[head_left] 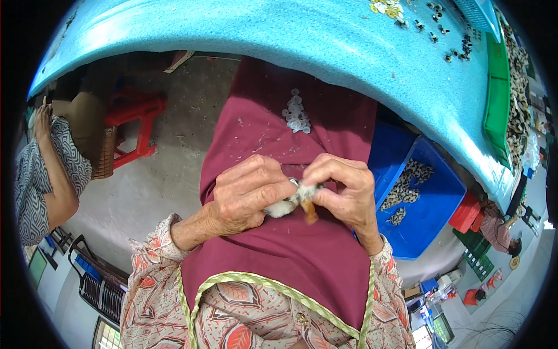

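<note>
Above my lap, both hands hold a small fluffy plush piece (282, 208), whitish with dark patches and an orange-brown part that hangs down, blurred. My left hand (247, 189) is closed around its left side, fingers curled. At its right end, my right hand (344, 189) pinches the plush between thumb and fingers. Part of the piece is hidden by my fingers. On the maroon apron (267, 134) beyond my hands lies a small pile of translucent plastic discs (296, 113).
A blue-covered table (261, 29) curves across the far side, bearing small black plastic parts (462, 53) and yellowish discs (386, 8). To the right stands a blue bin (401, 235) with spotted plush pieces (407, 183). A green tray (498, 99) lies beyond. Leftward are a red stool (145, 131) and another person's arm (58, 180).
</note>
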A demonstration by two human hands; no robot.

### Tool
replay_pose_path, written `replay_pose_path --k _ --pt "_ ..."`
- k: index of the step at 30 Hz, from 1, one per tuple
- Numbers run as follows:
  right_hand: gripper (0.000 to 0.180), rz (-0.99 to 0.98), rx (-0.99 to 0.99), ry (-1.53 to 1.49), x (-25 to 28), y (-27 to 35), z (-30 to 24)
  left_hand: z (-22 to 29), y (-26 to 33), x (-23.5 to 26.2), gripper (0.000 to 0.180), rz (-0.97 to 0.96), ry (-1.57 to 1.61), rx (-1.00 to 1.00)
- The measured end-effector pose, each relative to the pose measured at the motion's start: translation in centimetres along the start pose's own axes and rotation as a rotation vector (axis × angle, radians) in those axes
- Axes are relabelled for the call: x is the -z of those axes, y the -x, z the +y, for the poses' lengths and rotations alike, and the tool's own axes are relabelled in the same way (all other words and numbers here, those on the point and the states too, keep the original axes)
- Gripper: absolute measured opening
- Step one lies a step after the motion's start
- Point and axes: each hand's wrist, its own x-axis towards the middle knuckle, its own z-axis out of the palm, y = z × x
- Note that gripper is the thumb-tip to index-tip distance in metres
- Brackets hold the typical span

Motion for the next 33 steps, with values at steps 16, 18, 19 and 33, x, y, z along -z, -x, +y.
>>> replay_pose_path --k 16,18,19,33 --pt "0.025 0.099 0.321 0.085 -2.2 0.5 -1.6 0.3 0.3 1.3 0.037 0.003 -0.166 -0.266" --pt "0.025 0.095 0.333 0.088 -2.3 0.2 -2.0 0.1 0.5 1.5 0.035 0.007 -0.203 -0.313" --pt "0.025 0.076 0.333 0.085 -2.3 0.2 -2.1 0.1 0.6 1.6 0.035 0.010 -0.222 -0.336" --pt "0.018 -0.112 0.349 0.058 -2.8 0.3 -2.7 0.1 2.0 2.1 0.027 0.074 -0.166 -0.439"
